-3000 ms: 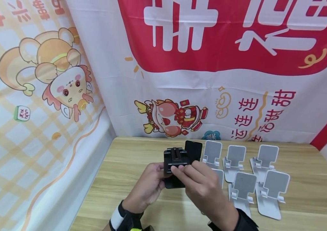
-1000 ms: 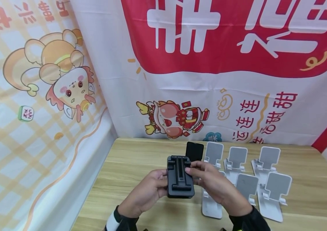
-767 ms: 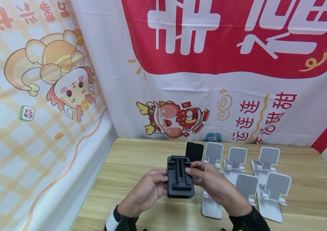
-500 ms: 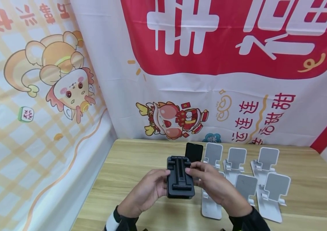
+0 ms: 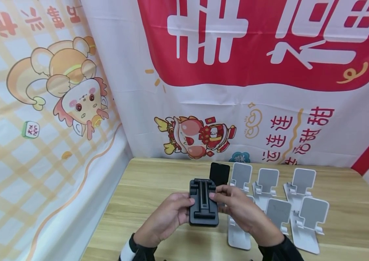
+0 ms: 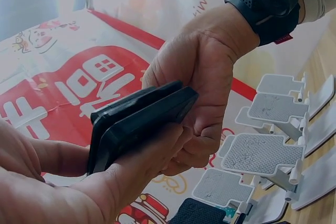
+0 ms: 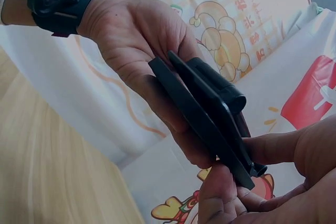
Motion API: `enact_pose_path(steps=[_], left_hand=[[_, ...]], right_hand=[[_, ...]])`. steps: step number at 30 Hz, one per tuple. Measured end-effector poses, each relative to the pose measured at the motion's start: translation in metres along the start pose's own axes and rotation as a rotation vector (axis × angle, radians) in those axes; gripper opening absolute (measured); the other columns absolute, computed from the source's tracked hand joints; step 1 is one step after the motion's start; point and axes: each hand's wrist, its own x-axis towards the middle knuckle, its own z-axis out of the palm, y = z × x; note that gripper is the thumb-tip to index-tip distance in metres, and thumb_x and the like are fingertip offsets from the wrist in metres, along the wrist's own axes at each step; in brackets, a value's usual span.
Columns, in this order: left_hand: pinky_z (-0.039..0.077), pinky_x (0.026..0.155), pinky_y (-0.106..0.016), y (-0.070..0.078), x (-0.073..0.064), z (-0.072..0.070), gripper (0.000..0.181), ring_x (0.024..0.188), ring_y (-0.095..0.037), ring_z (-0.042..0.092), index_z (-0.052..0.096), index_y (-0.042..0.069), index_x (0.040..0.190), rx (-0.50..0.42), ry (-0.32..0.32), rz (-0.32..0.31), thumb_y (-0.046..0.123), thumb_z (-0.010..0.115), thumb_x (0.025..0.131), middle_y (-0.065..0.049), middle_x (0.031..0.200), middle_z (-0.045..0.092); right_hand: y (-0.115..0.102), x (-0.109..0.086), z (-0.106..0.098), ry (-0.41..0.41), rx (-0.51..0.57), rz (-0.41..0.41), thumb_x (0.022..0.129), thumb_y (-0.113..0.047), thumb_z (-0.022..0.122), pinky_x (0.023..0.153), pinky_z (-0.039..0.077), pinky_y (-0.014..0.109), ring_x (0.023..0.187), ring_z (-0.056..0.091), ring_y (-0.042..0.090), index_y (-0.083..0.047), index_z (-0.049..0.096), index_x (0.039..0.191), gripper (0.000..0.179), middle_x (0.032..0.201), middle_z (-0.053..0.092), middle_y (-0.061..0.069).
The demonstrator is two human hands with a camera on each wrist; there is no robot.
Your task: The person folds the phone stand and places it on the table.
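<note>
A black foldable phone stand, folded flat, is held above the table between both hands. My left hand grips its left edge, thumb on the face and fingers behind. At the right edge my right hand pinches it between thumb and fingers. Side-on in the left wrist view, the folded stand shows two layers lying close together. In the right wrist view a thin gap separates the plates of the stand. Its underside is hidden in the head view.
Several white phone stands with grey pads stand unfolded on the right of the wooden table. Another black stand stands at the back, beside them. A printed cloth hangs behind the table.
Three seconds ago the stand was tilted, with a black part showing below it; now it is folded, its face toward the head camera. My left thumb has since moved onto its face.
</note>
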Motion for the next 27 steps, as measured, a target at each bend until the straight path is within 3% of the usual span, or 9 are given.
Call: enact_pose_path(steps=[7,10,12,16,21,24,27], left_hand=[[0.050,0.095,-0.038,-0.002,0.000,0.000,0.049,0.115,-0.030,0.060,0.030,-0.018,0.141,0.044,0.013,0.007,0.009,0.041,0.101,-0.029,0.132,0.055],[0.052,0.093,-0.038,-0.001,0.001,0.001,0.050,0.111,-0.028,0.063,0.032,-0.016,0.141,0.128,0.082,0.008,0.010,0.044,0.100,-0.027,0.129,0.058],[0.054,0.091,-0.037,-0.001,0.003,0.003,0.051,0.106,-0.024,0.065,0.036,-0.013,0.140,0.263,0.172,0.018,0.016,0.048,0.100,-0.022,0.124,0.062],[0.058,0.077,-0.035,-0.001,0.004,0.012,0.063,0.090,-0.015,0.066,0.047,-0.002,0.137,0.708,0.379,0.004,0.043,0.056,0.095,-0.008,0.106,0.069],[0.051,0.070,-0.029,-0.006,0.002,0.029,0.087,0.084,-0.012,0.053,0.054,0.001,0.133,1.231,0.458,0.030,0.071,0.050,0.083,-0.002,0.103,0.056],[0.048,0.070,-0.029,-0.008,0.004,0.035,0.094,0.087,-0.015,0.045,0.053,-0.003,0.130,1.432,0.498,0.065,0.076,0.049,0.079,-0.005,0.104,0.050],[0.048,0.070,-0.030,-0.008,0.007,0.037,0.093,0.092,-0.018,0.041,0.052,-0.006,0.127,1.506,0.536,0.060,0.073,0.056,0.077,-0.008,0.105,0.049]], right_hand=[[0.001,-0.001,-0.002,-0.002,-0.038,-0.016,0.091,-0.029,0.064,0.084,0.055,0.035,0.090,0.061,0.020,0.009,0.048,0.125,0.053,0.114,0.058,0.016],[0.001,-0.001,-0.003,0.022,-0.061,-0.030,0.091,-0.028,0.065,0.082,0.056,0.034,0.089,0.062,0.019,0.009,0.048,0.125,0.053,0.113,0.059,0.016],[0.002,0.000,-0.002,0.055,-0.072,-0.038,0.091,-0.027,0.065,0.080,0.057,0.033,0.088,0.062,0.018,0.009,0.049,0.124,0.052,0.111,0.060,0.016],[0.003,0.003,0.002,0.128,-0.084,-0.036,0.089,-0.022,0.068,0.077,0.059,0.033,0.084,0.065,0.017,0.008,0.051,0.119,0.046,0.106,0.063,0.015],[0.004,0.004,0.006,0.173,-0.095,-0.036,0.086,-0.018,0.070,0.074,0.060,0.034,0.080,0.066,0.018,0.007,0.052,0.114,0.042,0.099,0.064,0.014],[0.004,0.005,0.009,0.175,-0.095,-0.046,0.085,-0.019,0.071,0.074,0.060,0.034,0.082,0.066,0.019,0.008,0.052,0.114,0.044,0.099,0.065,0.016],[0.003,0.006,0.012,0.173,-0.099,-0.045,0.084,-0.021,0.073,0.073,0.060,0.034,0.082,0.067,0.019,0.007,0.052,0.115,0.047,0.099,0.064,0.015]])
